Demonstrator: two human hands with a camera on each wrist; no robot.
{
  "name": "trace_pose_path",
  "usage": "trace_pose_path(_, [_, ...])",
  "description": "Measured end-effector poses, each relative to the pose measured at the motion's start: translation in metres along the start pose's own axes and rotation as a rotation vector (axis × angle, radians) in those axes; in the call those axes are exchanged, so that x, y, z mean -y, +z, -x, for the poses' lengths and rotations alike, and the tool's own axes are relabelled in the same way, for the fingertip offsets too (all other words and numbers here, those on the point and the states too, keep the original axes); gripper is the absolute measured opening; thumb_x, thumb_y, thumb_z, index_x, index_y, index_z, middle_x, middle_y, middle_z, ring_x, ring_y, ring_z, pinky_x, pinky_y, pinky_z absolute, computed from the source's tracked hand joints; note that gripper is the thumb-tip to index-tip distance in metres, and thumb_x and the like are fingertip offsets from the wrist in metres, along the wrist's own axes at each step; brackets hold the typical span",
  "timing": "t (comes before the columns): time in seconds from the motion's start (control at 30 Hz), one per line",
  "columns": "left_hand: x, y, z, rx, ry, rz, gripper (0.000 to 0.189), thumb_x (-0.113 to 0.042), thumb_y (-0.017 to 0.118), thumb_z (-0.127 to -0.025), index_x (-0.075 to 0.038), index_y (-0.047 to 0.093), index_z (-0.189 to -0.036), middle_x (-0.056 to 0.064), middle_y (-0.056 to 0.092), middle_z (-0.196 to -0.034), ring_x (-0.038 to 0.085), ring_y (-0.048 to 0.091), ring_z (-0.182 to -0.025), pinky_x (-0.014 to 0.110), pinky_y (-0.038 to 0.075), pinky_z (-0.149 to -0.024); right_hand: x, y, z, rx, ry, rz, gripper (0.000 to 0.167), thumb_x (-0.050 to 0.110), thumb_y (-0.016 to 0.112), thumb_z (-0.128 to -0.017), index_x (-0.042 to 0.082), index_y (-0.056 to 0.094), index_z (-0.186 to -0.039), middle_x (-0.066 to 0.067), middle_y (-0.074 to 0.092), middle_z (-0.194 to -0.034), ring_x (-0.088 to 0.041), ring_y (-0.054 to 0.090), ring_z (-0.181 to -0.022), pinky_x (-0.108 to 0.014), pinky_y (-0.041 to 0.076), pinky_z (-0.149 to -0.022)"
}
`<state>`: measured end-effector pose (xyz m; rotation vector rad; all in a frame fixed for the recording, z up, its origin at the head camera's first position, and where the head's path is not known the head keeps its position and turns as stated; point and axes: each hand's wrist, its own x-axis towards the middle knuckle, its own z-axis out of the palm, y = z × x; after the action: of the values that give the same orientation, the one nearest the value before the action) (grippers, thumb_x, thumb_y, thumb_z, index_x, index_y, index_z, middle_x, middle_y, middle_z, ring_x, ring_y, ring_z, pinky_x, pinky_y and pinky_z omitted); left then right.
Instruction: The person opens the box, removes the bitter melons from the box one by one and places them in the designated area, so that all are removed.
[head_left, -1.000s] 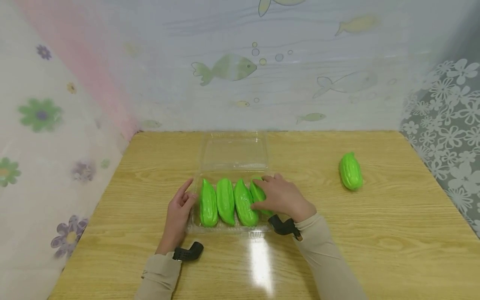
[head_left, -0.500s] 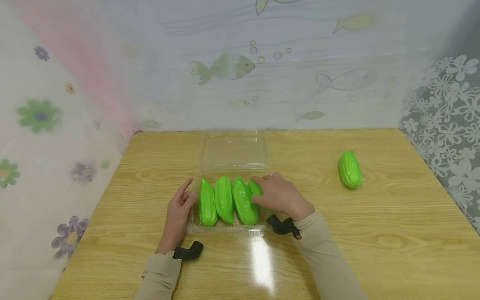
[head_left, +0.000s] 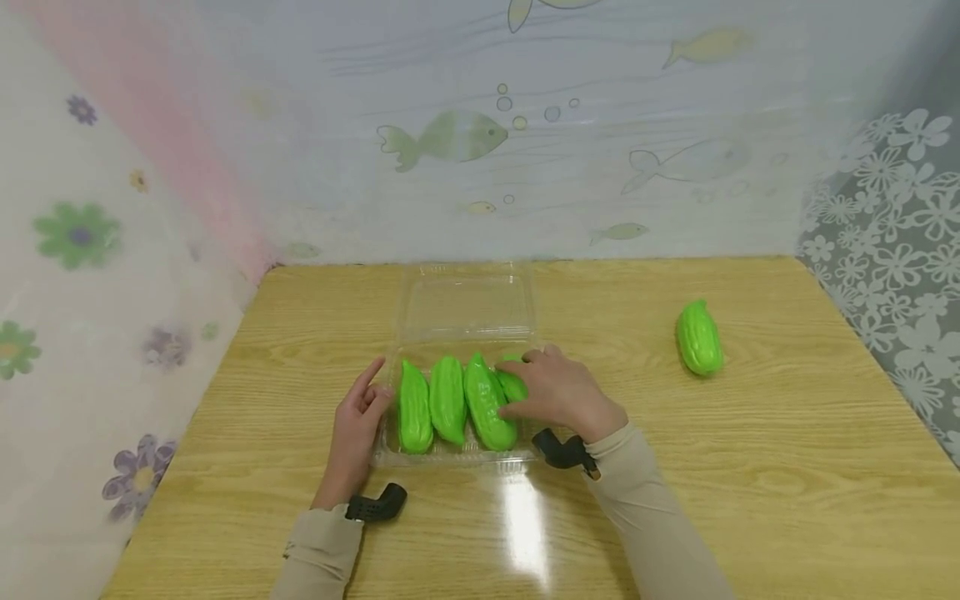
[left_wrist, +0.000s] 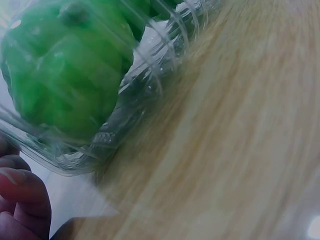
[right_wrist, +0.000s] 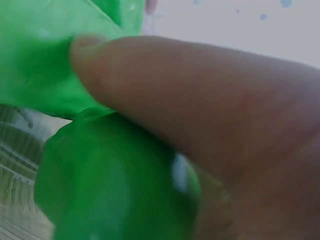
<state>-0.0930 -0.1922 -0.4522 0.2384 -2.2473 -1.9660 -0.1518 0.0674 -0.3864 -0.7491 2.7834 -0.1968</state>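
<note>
Head view: your right hand [head_left: 564,393] covers much of the fourth gourd [head_left: 513,386] from left, inside the box [head_left: 472,458]; cannot tell whether your fingers grip it, and its long axis is mostly hidden. Your thumb touches the third gourd [head_left: 487,404]: tip pointing away from you, axis leaning left. Your left hand [head_left: 357,425], fingers relaxed, lies beside the box.

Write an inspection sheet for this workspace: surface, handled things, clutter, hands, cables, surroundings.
Surface: wood-grain table, bright glare on the near side.
Things: clear plastic box, lid open, holding four green vegetables; a fifth vegetable lies outside, to the right.
Clutter: nothing seen.
Hands: left hand at the box's left edge; right hand over the rightmost boxed vegetable.
Cables: nothing seen.
Surroundings: fish-print backdrop behind, flower prints at both sides.
</note>
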Motion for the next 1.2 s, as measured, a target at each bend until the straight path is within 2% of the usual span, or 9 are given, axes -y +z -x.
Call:
trace_pose_path(0.2, [0.000,0.000,-0.001,-0.004,-0.012,-0.014,0.043,-0.013,0.052,-0.091,-0.022,0.044,-0.132,0.002,0.041,-0.074,0.008,0.035,-0.060,0.021,0.033,-0.054,-0.003,0.000,-0.002,-0.013,0.002,-0.035,0.059,0.045,0.056,-0.075,0.028,0.047,-0.130,-0.002,0.053,-0.117,-0.019,0.043,-0.090,-0.034,0.040,-0.063])
trace_pose_path(0.43, [-0.003,0.000,0.000,0.004,-0.010,-0.025,0.043,-0.014,0.051,-0.091,-0.020,0.043,-0.133,0.003,0.039,-0.075,0.009,0.035,-0.061,0.021,0.033,-0.055,-0.006,-0.004,-0.002,-0.033,-0.016,-0.129,0.052,0.040,0.049,-0.080,0.023,0.048,-0.129,0.004,0.058,-0.101,-0.017,0.048,-0.089,-0.035,0.040,-0.069])
trace_pose_path(0.5, [-0.004,0.000,0.000,0.002,-0.010,-0.022,0.043,-0.013,0.052,-0.091,-0.020,0.043,-0.133,0.002,0.039,-0.074,0.009,0.035,-0.061,0.021,0.033,-0.055,-0.007,-0.005,-0.002,-0.027,0.003,-0.136,0.051,0.040,0.045,-0.081,0.024,0.047,-0.130,0.002,0.058,-0.101,-0.019,0.048,-0.090,-0.034,0.039,-0.064])
trace_pose_path(0.67, [-0.004,0.001,0.000,-0.005,-0.016,-0.012,0.044,-0.012,0.052,-0.090,-0.019,0.043,-0.133,0.002,0.040,-0.074,0.009,0.035,-0.061,0.021,0.033,-0.054,-0.010,-0.006,-0.002,-0.046,0.022,-0.171,0.050,0.039,0.039,-0.084,0.021,0.048,-0.130,-0.001,0.058,-0.111,-0.022,0.053,-0.099,-0.037,0.043,-0.071])
trace_pose_path(0.73, [-0.004,0.001,0.001,-0.007,-0.018,-0.013,0.044,-0.012,0.052,-0.090,-0.019,0.043,-0.133,0.002,0.040,-0.074,0.008,0.035,-0.060,0.021,0.033,-0.053,-0.012,-0.007,-0.001,-0.049,0.041,-0.199,0.050,0.039,0.037,-0.085,0.021,0.047,-0.131,0.000,0.058,-0.112,-0.019,0.054,-0.095,-0.036,0.043,-0.072])
trace_pose_path(0.9, [-0.004,0.002,0.002,-0.008,-0.011,-0.017,0.043,-0.011,0.052,-0.090,-0.018,0.044,-0.132,0.002,0.040,-0.073,0.008,0.034,-0.059,0.021,0.032,-0.053,-0.019,-0.010,0.001,-0.056,0.066,-0.264,0.051,0.037,0.036,-0.084,0.021,0.045,-0.132,0.001,0.058,-0.099,-0.016,0.050,-0.075,-0.033,0.040,-0.065])
trace_pose_path(0.93, [-0.004,0.002,0.002,-0.006,-0.007,-0.018,0.044,-0.011,0.052,-0.090,-0.018,0.044,-0.132,0.002,0.040,-0.073,0.008,0.034,-0.059,0.021,0.032,-0.053,-0.020,-0.010,0.002,-0.062,0.065,-0.276,0.051,0.036,0.036,-0.084,0.021,0.045,-0.131,0.001,0.057,-0.097,-0.017,0.049,-0.074,-0.033,0.040,-0.065])
trace_pose_path(1.03, [-0.005,0.002,0.001,-0.006,0.000,-0.024,0.043,-0.011,0.052,-0.090,-0.017,0.044,-0.133,0.002,0.040,-0.074,0.009,0.034,-0.059,0.021,0.032,-0.053,-0.024,-0.013,0.002,-0.086,0.053,-0.297,0.049,0.036,0.036,-0.085,0.021,0.046,-0.131,0.002,0.056,-0.105,-0.018,0.048,-0.081,-0.034,0.040,-0.071])
trace_pose_path(1.2, [-0.004,0.001,0.001,-0.005,-0.009,-0.032,0.043,-0.013,0.052,-0.091,-0.018,0.043,-0.133,0.003,0.040,-0.075,0.009,0.035,-0.060,0.021,0.032,-0.053,-0.032,-0.016,0.003,-0.122,0.043,-0.351,0.048,0.034,0.034,-0.087,0.020,0.044,-0.132,-0.001,0.053,-0.103,-0.021,0.048,-0.083,-0.035,0.037,-0.071])
